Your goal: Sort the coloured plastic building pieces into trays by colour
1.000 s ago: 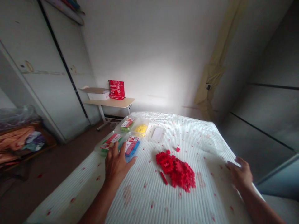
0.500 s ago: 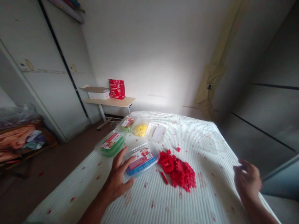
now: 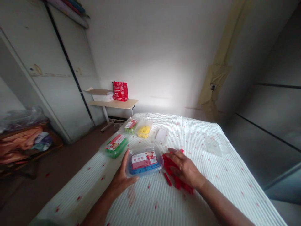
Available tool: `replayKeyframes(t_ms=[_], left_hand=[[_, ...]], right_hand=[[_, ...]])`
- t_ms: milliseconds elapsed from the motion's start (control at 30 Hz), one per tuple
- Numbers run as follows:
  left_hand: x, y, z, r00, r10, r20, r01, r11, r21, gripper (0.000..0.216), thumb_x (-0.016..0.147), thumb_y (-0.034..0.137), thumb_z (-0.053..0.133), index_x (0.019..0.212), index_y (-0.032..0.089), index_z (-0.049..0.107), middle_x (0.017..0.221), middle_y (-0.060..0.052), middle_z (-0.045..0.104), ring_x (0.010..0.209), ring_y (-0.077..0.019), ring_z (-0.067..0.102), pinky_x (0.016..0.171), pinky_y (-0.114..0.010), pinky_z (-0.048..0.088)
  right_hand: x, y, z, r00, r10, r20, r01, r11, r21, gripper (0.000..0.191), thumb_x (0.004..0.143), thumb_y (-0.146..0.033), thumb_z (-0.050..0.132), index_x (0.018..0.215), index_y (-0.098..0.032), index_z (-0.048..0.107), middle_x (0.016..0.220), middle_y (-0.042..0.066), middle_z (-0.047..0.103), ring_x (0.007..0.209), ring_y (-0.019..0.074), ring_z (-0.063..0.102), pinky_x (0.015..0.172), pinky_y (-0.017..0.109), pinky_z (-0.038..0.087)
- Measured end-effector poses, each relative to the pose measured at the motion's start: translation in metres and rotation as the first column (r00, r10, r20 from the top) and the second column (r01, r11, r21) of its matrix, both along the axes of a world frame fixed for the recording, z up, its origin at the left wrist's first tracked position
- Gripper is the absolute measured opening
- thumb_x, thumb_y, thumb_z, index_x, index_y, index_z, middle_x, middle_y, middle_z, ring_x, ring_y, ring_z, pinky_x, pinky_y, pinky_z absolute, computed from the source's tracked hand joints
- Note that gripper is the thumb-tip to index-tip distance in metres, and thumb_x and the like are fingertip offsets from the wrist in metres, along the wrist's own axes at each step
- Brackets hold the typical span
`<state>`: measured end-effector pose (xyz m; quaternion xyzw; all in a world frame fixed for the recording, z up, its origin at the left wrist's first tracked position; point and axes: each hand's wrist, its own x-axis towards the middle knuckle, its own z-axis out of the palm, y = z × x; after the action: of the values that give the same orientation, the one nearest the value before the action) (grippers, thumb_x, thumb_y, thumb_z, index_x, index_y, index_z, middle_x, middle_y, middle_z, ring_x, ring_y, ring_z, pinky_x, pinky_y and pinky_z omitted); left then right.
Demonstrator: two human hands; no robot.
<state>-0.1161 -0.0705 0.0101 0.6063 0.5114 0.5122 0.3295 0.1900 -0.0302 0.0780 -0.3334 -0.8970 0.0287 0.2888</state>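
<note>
A clear plastic box with a printed label (image 3: 144, 160) shows blue pieces inside. Along its left side my left hand (image 3: 122, 175) grips it, thumb at the near edge and fingers up the side. To its right lies a heap of red plastic building blocks (image 3: 168, 164), with one red stick-like piece (image 3: 167, 179) at its near left. Over this heap is my right hand (image 3: 184, 166), slightly blurred, its fingers stretched toward the box's right end. Whether the fingertips touch the box or blocks I cannot tell.
A lidded box of green pieces (image 3: 115, 146), another lidded box with green contents (image 3: 130, 126), an uncovered tub of yellow pieces (image 3: 144, 131) and a clear lid (image 3: 161, 135) lie farther back. An empty-looking clear container (image 3: 215, 144) sits on the right of the quilted bed cover (image 3: 141, 204).
My right hand has swung in from the far right to the red blocks. The blue box has turned more level, and my left fingers have shifted from its top to its left side.
</note>
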Motion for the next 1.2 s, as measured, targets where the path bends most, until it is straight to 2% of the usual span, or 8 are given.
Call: replayKeyframes(t_ms=[167, 333, 533, 767, 1000, 1067, 1133, 1200], left_hand=[[0.009, 0.007, 0.010, 0.946, -0.032, 0.322, 0.054, 0.997, -0.058, 0.114, 0.058, 0.039, 0.076, 0.146, 0.025, 0.005, 0.141, -0.017, 0.039, 0.122, -0.0342, 0.046, 0.099, -0.051, 0.040], [0.023, 0.008, 0.025, 0.881, -0.039, 0.472, 0.051, 0.999, -0.012, 0.097, 0.057, 0.032, 0.074, 0.140, 0.020, 0.026, 0.137, -0.014, 0.044, 0.124, -0.0336, 0.043, 0.103, -0.046, 0.038], [0.057, 0.009, 0.033, 0.922, -0.056, 0.384, 0.041, 0.998, 0.049, 0.099, 0.051, 0.024, 0.078, 0.136, 0.023, 0.027, 0.137, -0.012, 0.043, 0.126, -0.0327, 0.041, 0.100, -0.041, 0.042], [0.094, 0.012, 0.036, 0.978, 0.020, 0.210, -0.045, 0.992, 0.119, 0.097, 0.056, 0.026, 0.076, 0.137, 0.021, 0.024, 0.141, -0.016, 0.035, 0.128, -0.0338, 0.037, 0.103, -0.046, 0.036], [0.107, 0.009, 0.022, 0.972, -0.088, 0.220, 0.062, 0.991, 0.121, 0.100, 0.060, 0.033, 0.075, 0.140, 0.023, 0.016, 0.146, -0.016, 0.026, 0.131, -0.0331, 0.033, 0.103, -0.046, 0.035], [0.109, 0.007, 0.025, 0.930, -0.183, 0.320, 0.152, 0.981, 0.121, 0.091, 0.066, 0.036, 0.070, 0.139, 0.023, 0.018, 0.146, -0.015, 0.026, 0.131, -0.0316, 0.033, 0.104, -0.046, 0.033], [0.111, 0.006, 0.033, 0.833, -0.243, 0.498, 0.209, 0.970, 0.125, 0.074, 0.073, 0.041, 0.061, 0.135, 0.022, 0.028, 0.144, -0.014, 0.033, 0.129, -0.0300, 0.036, 0.102, -0.045, 0.035], [0.114, 0.008, 0.045, 0.718, -0.209, 0.664, 0.206, 0.975, 0.084, 0.055, 0.077, 0.042, 0.053, 0.126, 0.021, 0.039, 0.134, -0.012, 0.045, 0.122, -0.0275, 0.045, 0.097, -0.043, 0.039]], right_hand=[[-0.035, 0.005, -0.003, 0.990, 0.129, 0.060, -0.127, 0.991, -0.036, 0.037, 0.086, -0.014, 0.047, 0.120, -0.020, 0.060, 0.124, 0.013, 0.059, 0.109, 0.0227, 0.059, 0.091, 0.037, 0.050], [-0.028, 0.004, -0.007, 0.991, 0.129, -0.044, -0.128, 0.992, 0.010, 0.036, 0.090, -0.021, 0.044, 0.122, -0.021, 0.059, 0.121, 0.013, 0.061, 0.110, 0.0213, 0.059, 0.092, 0.037, 0.051], [0.005, 0.004, -0.010, 0.989, 0.069, -0.130, -0.072, 0.997, -0.021, 0.039, 0.089, -0.018, 0.045, 0.126, -0.021, 0.055, 0.128, 0.013, 0.056, 0.117, 0.0218, 0.054, 0.096, 0.038, 0.048], [0.021, 0.006, -0.004, 0.959, -0.087, -0.269, 0.039, 0.984, -0.176, 0.042, 0.082, -0.010, 0.046, 0.118, -0.024, 0.061, 0.127, 0.009, 0.056, 0.116, 0.0226, 0.054, 0.096, 0.042, 0.047], [0.025, 0.017, -0.020, 0.808, -0.254, -0.532, 0.162, 0.963, -0.214, 0.023, 0.081, -0.018, 0.049, 0.094, -0.021, 0.068, 0.119, 0.011, 0.061, 0.113, 0.0241, 0.056, 0.088, 0.040, 0.050], [0.025, 0.021, -0.026, 0.752, -0.309, -0.582, 0.173, 0.945, -0.277, 0.019, 0.082, -0.024, 0.051, 0.090, -0.021, 0.067, 0.112, 0.010, 0.065, 0.103, 0.0232, 0.061, 0.087, 0.041, 0.051], [0.024, 0.024, -0.028, 0.697, -0.346, -0.628, 0.156, 0.928, -0.339, 0.016, 0.082, -0.029, 0.053, 0.086, -0.021, 0.066, 0.105, 0.009, 0.067, 0.095, 0.0217, 0.064, 0.087, 0.041, 0.050], [0.022, 0.026, -0.026, 0.651, -0.351, -0.673, 0.130, 0.925, -0.356, 0.014, 0.081, -0.031, 0.055, 0.083, -0.021, 0.065, 0.103, 0.008, 0.068, 0.094, 0.0212, 0.064, 0.088, 0.041, 0.049]])
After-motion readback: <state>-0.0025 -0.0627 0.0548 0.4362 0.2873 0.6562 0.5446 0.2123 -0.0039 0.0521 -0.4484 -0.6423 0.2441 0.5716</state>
